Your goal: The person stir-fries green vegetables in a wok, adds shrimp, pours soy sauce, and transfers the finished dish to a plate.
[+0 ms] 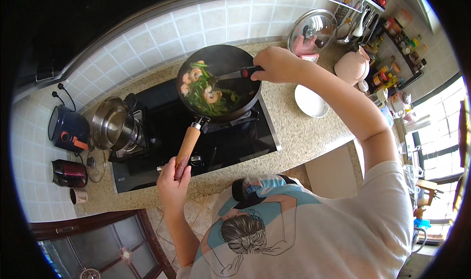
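Note:
My left hand grips the wooden handle of a dark wok, which sits on the right burner of the black gas hob. Inside the wok, pink shrimp lie among green vegetable pieces, mostly on its left side. Over the wok's right rim, my right hand holds the black and red handle of a spatula. The spatula's metal end reaches into the food, which partly hides it.
A steel pot stands on the left burner. Right of the hob are a white bowl, a glass lid propped upright, and a pink jug. A navy appliance and a dark red one stand at the far left.

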`<state>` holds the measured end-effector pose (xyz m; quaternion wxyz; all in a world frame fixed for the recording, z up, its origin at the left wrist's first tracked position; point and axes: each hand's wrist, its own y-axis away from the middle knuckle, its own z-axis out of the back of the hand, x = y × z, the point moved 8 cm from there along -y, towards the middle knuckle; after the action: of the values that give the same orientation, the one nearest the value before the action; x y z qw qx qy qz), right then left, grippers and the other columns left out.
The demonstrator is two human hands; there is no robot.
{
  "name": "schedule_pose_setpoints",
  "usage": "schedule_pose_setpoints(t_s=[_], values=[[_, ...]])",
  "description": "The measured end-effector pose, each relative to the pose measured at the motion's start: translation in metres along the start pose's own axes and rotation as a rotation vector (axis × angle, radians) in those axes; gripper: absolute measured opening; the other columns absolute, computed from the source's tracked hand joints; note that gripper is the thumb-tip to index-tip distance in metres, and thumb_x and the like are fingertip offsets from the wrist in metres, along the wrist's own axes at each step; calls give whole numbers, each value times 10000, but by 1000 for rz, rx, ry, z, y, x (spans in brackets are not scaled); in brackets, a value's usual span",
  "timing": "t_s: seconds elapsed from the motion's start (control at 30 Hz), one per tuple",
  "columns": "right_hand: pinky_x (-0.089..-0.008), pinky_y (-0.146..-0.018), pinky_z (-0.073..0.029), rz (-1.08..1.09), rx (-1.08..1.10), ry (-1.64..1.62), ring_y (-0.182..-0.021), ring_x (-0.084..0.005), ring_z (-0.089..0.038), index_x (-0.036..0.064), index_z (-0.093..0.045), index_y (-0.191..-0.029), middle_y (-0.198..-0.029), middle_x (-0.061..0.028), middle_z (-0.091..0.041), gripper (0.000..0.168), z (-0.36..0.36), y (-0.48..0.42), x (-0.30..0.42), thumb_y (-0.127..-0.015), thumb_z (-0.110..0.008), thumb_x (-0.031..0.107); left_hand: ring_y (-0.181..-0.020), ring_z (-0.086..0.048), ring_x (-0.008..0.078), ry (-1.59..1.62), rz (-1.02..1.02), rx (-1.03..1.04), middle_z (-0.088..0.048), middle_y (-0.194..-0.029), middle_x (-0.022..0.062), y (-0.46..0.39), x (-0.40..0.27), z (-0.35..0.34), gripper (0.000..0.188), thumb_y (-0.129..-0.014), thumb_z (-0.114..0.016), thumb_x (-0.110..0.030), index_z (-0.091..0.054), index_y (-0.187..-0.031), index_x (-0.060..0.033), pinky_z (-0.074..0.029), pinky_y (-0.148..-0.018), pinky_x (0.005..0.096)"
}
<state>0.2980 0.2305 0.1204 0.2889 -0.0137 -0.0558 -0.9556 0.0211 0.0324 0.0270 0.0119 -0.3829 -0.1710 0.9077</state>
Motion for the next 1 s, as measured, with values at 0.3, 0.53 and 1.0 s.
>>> schedule_pose_setpoints(t_s=[0.3,0.53,1.0], values=[[-416,-788,-491,141,-110,168,-846,-315,-633,57,-670,-1004,-850,-129,-647,217,86,67,50,-792,-647,101,-821,-619,276,-15,33,22,-637,-958,171,1,8,3,372,-760,-713,-99,-590,-1080,45,-488,-748,332],[-442,-771,-509,-96,-25,194,-818,-355,-649,69,-652,-949,-861,-150,-655,153,24,28,23,-812,-594,104,-812,-617,256,-11,-1,27,-638,-950,166,-3,5,1,370,-762,-717,-97,-590,-1078,46,-487,-741,326],[-394,-805,-521,52,-44,396,-967,-301,-623,224,-582,-1238,-1146,-74,-617,587,16,57,7,-750,-503,-94,-822,-623,262,-10,-17,31,-637,-955,176,-4,11,2,378,-759,-719,-104,-590,-1081,47,-492,-742,324]])
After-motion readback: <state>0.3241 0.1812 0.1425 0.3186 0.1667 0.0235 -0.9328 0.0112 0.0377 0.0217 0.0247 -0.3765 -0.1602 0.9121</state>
